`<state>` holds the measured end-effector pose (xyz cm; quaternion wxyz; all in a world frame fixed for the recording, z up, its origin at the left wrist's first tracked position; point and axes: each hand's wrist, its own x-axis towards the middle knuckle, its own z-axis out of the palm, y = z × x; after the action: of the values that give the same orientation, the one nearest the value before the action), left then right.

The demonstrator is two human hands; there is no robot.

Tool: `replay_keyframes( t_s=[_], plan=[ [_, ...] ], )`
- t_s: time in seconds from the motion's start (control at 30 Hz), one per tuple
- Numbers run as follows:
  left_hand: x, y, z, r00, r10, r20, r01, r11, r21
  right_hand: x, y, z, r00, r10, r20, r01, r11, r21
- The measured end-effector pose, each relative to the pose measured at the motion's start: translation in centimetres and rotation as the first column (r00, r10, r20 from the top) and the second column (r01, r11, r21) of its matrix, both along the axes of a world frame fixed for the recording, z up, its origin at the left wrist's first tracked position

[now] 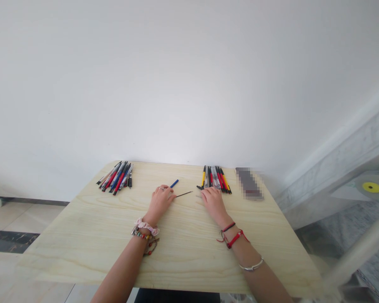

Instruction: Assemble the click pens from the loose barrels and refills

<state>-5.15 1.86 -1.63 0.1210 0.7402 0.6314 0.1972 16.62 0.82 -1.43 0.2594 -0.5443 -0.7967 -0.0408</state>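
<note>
My left hand [161,200] is closed near the middle of the table, with a blue pen barrel [174,183] sticking out past its fingers. A thin dark refill [185,194] points right from the fingertips of the same hand. My right hand [212,200] lies to the right, its fingers bent over a small black pen part [200,187]; the fingertips' hold on it is partly hidden. Just beyond the right hand lies a row of yellow, red, black and clear pens [217,176]. Another pile of red, blue and clear pens [115,176] lies at the back left.
The wooden table [183,252] stands against a white wall [177,84]. A flat dark object, blurred by pixels, [250,183] lies at the back right. Beyond the table's right side are a pale slanting rail [360,244] and a yellow round shape [372,187].
</note>
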Motion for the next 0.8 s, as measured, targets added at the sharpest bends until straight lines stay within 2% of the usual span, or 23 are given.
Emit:
replay_keyframes(
  t_s=[0.13, 0.63, 0.73, 0.8],
  plan=[
    [0.09, -0.09, -0.03, 1.0, -0.023, 0.014, 0.022, 0.999, 0.027, -0.4, -0.24, 0.05, 0.998, -0.011, 0.06, 0.011, 1.0, -0.004],
    [0.56, -0.09, -0.11, 0.997, -0.032, -0.075, 0.039, 0.995, 0.091, -0.34, -0.42, 0.15, 1.0, -0.022, 0.006, 0.022, 0.999, -0.025],
    [0.58, -0.03, 0.08, 0.997, -0.054, -0.062, 0.059, 0.994, 0.092, -0.36, -0.47, 0.35, 0.997, -0.047, -0.067, 0.047, 0.999, -0.011],
    [0.58, 0.03, 0.21, 0.996, -0.087, -0.034, 0.09, 0.992, 0.094, -0.27, -0.51, 0.5, 0.984, -0.045, -0.175, 0.041, 0.999, -0.027]
  ],
)
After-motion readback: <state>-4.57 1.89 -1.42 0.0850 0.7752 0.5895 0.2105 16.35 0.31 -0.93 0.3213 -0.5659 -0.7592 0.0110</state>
